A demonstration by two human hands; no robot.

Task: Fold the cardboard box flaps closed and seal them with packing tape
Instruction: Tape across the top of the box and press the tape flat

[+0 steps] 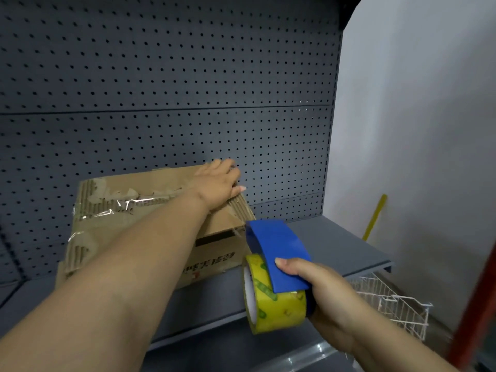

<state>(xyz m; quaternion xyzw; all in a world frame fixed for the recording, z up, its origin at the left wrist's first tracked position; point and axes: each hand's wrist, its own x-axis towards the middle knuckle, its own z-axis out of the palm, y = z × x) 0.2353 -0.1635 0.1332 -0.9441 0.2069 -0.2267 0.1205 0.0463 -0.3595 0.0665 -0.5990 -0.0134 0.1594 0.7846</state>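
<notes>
Up at the far right corner of the cardboard box our left fingers lie spread and flat, palm down, so the left hand presses the top flaps without gripping anything; the forearm runs back across the box top toward us. Our right hand is curled tight around the blue tape dispenser, thumb on top of its curved blue shield, the other fingers wrapped underneath where we cannot see them well. The yellowish roll of packing tape sits in the dispenser with its white core facing left; the blue shield points away from us toward the box's near right corner and ends just beside it, though we cannot tell whether they touch. The box rests on a grey metal shelf against a dark pegboard back panel, its long axis running left to right, slightly skewed so the right end sits farther back. Its top is closed, torn down to bare corrugation in places, with wrinkled clear tape over the left part. Dark printed characters mark the front face, but they appear upside down and we cannot read them; a small red mark sits below them. What the box holds is hidden. Low at right a white wire basket stands near the wall, its contents unclear.
</notes>
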